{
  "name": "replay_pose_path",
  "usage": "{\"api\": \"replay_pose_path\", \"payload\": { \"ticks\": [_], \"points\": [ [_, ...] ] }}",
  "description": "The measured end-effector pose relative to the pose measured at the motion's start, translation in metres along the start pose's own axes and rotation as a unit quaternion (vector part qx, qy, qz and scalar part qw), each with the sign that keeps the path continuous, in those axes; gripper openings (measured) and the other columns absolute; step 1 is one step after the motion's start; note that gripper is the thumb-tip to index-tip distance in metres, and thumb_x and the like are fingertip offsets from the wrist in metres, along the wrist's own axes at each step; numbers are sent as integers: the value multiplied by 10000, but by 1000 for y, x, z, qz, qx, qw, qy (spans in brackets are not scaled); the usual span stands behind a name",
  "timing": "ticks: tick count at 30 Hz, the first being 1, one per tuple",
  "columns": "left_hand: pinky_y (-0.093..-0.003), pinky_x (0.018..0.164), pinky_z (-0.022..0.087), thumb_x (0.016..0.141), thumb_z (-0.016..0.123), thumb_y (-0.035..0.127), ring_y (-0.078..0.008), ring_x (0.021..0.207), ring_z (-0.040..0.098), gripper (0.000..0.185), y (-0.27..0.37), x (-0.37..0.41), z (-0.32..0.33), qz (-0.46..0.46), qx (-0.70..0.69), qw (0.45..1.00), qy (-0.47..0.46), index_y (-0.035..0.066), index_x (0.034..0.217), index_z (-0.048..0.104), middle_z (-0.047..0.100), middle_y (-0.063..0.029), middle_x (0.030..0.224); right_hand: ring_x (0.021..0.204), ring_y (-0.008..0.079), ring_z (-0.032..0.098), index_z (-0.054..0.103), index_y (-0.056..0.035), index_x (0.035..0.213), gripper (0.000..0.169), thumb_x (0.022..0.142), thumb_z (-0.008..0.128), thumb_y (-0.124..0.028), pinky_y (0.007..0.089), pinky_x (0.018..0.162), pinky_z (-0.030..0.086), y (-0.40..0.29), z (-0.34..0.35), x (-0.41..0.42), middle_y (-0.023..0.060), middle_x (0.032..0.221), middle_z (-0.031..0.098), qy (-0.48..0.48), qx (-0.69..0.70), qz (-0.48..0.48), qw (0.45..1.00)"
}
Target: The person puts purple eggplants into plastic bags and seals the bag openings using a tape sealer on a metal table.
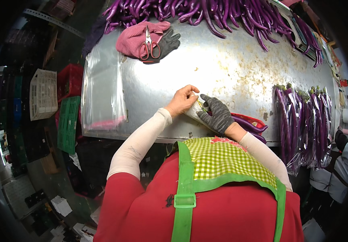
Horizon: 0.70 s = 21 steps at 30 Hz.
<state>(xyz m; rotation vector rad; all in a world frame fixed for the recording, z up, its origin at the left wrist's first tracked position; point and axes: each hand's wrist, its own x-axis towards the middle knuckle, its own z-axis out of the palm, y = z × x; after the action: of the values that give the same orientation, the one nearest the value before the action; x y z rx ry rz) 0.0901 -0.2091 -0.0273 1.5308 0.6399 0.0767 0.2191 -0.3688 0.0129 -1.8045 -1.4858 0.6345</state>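
Note:
Just in front of me, near the table's front edge, my bare left hand (pixel 182 100) pinches the upper end of a white textured roll-like item (pixel 194 110); what it is exactly is unclear. My right hand (pixel 217 115), in a dark grey knit glove, is beside it with thumb and forefinger apart. The thumb lies against the white item, and the palm side is hidden. Long purple eggplants (pixel 248 125) stick out from under the right hand and wrist. They lie by a red container or wrapper (pixel 257 120), mostly covered.
A metal table (pixel 168 81) bears a heap of eggplants (pixel 198 10) along its far side. Red-handled scissors (pixel 148 45) rest on a pink cloth (pixel 130 39) and a dark glove (pixel 169 44). Clear plastic bags (pixel 104 87) lie left; bagged eggplants (pixel 304 127) overhang the right front edge.

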Motion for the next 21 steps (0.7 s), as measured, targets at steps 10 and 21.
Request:
{"api": "replay_pose_path", "payload": {
  "ticks": [10,21],
  "points": [
    [-356,876,456,870,572,55,-285,954,562,129,-29,24,16,135,160,977,47,45,955,668,568,-137,994,1025,348,524,508,-67,1314,600,763,639,-266,479,871,431,-1,15,2,181,1084,567,-141,-289,-27,947],
    [-588,1013,247,867,544,166,-411,1238,397,383,-73,-89,-193,-150,598,615,492,-23,1200,552,556,-210,1199,1143,368,515,290,-187,1490,1079,586,802,-475,526,955,411,-51,-6,21,171,1306,494,-275,-363,174,873]
  ]
}}
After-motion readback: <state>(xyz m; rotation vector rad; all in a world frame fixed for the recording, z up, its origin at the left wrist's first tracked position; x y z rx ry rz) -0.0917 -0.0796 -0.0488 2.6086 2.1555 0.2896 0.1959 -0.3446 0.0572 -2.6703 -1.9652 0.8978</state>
